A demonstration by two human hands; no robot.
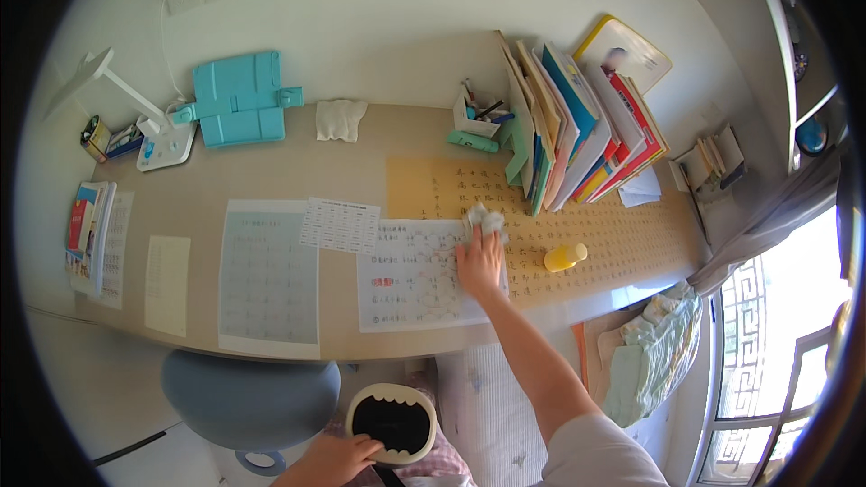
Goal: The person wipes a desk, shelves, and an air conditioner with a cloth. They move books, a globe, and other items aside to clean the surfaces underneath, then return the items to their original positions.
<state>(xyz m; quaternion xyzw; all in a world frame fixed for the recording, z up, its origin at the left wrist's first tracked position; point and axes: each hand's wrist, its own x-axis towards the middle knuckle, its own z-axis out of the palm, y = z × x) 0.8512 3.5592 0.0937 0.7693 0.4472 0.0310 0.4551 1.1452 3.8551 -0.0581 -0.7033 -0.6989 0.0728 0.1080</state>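
My right hand (479,269) reaches across the desk, its fingers on a crumpled white tissue or cloth (492,218). The wad lies at the upper right corner of a handwritten sheet (406,291), beside a tan sheet of brush-style characters (413,179). To the right of that hand is a small yellow bottle (560,258) with a pale yellow cap. Down by my lap, my left hand (338,454) grips the rim of a cream oval container (431,419) with a scalloped inner edge and a dark inside.
Upright books and folders (582,122) stand at the back right, beside a white pen box (473,123). A folded white cloth (340,120), a turquoise book stand (238,101) and a desk lamp (162,142) line the wall. A blue-grey chair (250,396) sits at the desk's front edge.
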